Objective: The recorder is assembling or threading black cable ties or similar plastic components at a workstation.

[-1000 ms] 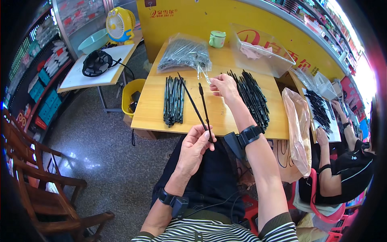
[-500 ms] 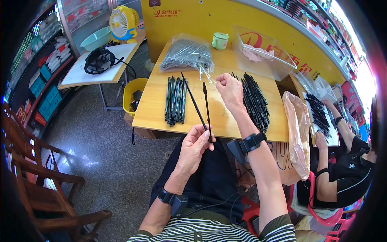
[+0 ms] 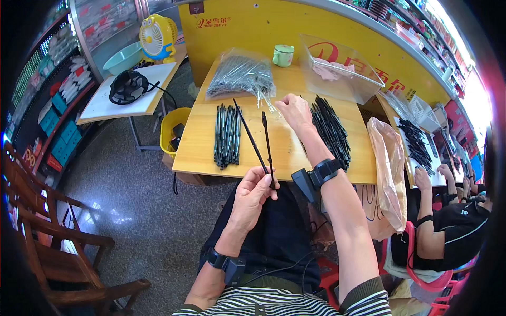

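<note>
While left hand point(image 3: 249, 196) holds two black rods point(image 3: 265, 122), right hand point(image 3: 296, 113): grip unclear.

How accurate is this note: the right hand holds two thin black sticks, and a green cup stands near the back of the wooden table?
One error: the head view shows the left hand holding the two thin black sticks. The green cup does stand near the back of the wooden table.

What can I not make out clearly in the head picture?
Head view:
lower end of the left-leaning black rod: covered by the left hand;
what the right hand holds, if anything: too small, covered by the hand itself;
head of the co-worker: cut off by the dark right rim.
</note>
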`<state>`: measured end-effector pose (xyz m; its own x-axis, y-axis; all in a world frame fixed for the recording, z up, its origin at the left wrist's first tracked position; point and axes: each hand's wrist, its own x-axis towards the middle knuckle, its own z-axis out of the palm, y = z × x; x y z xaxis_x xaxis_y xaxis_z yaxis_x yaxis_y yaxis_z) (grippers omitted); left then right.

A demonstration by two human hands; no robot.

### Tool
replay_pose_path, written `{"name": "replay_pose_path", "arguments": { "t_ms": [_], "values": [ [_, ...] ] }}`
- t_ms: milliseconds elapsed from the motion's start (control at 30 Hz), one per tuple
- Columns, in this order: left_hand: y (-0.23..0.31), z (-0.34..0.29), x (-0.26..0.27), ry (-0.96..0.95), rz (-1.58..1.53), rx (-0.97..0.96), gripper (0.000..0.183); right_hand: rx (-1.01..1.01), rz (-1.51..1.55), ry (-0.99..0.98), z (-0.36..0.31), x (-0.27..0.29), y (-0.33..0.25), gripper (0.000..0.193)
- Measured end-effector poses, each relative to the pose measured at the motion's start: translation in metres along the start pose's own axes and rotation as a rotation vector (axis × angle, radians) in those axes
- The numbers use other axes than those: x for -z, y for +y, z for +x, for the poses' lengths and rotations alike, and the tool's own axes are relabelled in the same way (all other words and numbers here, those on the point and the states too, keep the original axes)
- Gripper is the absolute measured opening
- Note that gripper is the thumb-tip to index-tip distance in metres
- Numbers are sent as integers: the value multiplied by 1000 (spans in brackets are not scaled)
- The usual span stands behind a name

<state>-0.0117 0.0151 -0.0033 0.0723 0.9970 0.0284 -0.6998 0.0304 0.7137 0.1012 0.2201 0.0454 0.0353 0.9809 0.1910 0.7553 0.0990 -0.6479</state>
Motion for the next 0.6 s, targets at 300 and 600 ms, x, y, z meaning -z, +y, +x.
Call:
{"name": "replay_pose_path", "arguments": {
  "t_ms": [300,600],
  "values": [
    [0,0,-1,-33,22,27,15,76,42,-60,8,-3,9,19],
    [1,-6,2,-42,63,58,22,189,-153,-52,-27,29,5,16]
  ]
}}
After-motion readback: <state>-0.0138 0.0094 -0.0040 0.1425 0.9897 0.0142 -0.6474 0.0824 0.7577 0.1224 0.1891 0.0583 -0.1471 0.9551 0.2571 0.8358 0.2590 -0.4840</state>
